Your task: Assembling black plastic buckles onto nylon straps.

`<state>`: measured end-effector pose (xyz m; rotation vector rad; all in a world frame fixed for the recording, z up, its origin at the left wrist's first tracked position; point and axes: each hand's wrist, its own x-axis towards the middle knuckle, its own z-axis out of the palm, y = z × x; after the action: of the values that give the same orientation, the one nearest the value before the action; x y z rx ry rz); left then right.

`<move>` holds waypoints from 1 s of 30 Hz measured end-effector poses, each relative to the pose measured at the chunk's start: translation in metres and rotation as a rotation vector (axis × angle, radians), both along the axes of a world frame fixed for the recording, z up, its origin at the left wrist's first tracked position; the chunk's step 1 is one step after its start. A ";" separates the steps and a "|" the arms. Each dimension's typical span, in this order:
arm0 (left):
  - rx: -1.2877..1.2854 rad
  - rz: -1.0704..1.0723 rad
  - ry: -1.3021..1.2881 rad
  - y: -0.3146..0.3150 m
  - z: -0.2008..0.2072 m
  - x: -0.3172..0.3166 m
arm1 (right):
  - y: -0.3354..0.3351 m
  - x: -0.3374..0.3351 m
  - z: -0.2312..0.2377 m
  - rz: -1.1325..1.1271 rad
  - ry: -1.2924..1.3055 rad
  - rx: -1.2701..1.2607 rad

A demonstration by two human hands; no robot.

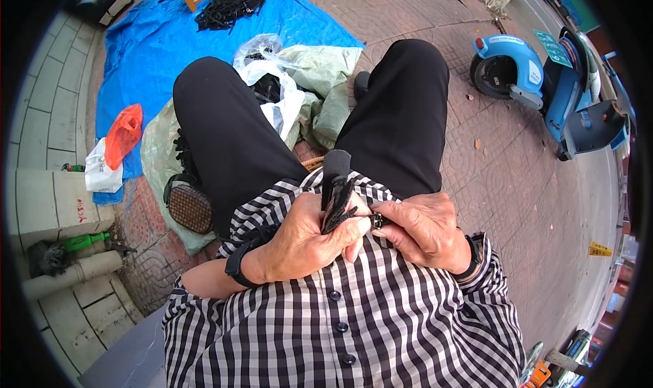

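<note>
Black straps (336, 177) and small metal buckle (377, 221) held at the lap

The black straps are gripped in the closed left hand (309, 235), with a rounded dark end raised above the thumb. The small metal buckle is pinched between the thumb and forefinger of the right hand (425, 231), just beside the left fingertips; whether it is joined to the straps cannot be told. Both hands are held in front of a black-and-white checked shirt (292, 320), above the lap. Beyond them, between the knees, a white plastic bag (291, 102) with black contents is seen against a pale green sack (333, 68). A blue tarp (309, 31) is spread farther off, and a black pile (235, 8) is borne on it. To the left, an orange-red bag (124, 136) is seen; to the right, a blue scooter (524, 65) is parked on the paving (503, 204).
</note>
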<state>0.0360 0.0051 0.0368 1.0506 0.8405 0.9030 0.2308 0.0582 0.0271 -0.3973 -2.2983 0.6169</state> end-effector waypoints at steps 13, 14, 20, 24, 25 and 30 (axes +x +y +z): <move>0.125 0.013 0.137 -0.001 -0.003 -0.002 | -0.005 0.003 -0.008 0.009 0.065 -0.442; 0.123 0.015 0.134 -0.001 -0.003 -0.002 | -0.005 0.003 -0.008 0.010 0.062 -0.444; 0.077 0.012 0.113 -0.001 -0.006 -0.003 | -0.005 0.002 -0.004 0.002 0.059 -0.457; 0.167 0.050 0.165 -0.004 -0.012 0.000 | -0.003 0.001 -0.002 -0.006 0.014 -0.248; 0.151 0.059 0.202 -0.004 -0.012 0.001 | -0.003 0.001 -0.001 -0.010 -0.002 -0.191; 0.216 0.118 0.280 -0.004 -0.015 0.006 | -0.005 0.001 0.004 -0.014 -0.070 -0.118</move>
<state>0.0416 0.0011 0.0218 1.3479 1.0628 0.9753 0.2316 0.0532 0.0306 -0.4973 -2.3300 0.7447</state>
